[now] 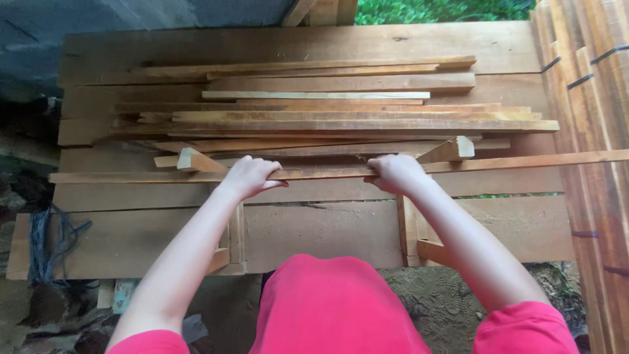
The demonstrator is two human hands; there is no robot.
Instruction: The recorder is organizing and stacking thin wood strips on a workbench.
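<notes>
One view is given, taken from the head and aimed steeply down and forward. The worktop (393, 223) is seen close, filling the frame; grass (439, 10) is glimpsed at the far edge, ground at the near.

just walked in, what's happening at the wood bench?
A person in a red top stands at a plank workbench outdoors. Both hands grip one long thin wooden strip that lies crosswise over the bench: the left hand and right hand each have their fingers curled over its top edge. Just behind it sits a loose pile of similar strips. More lumber is stacked along the right side.
</notes>
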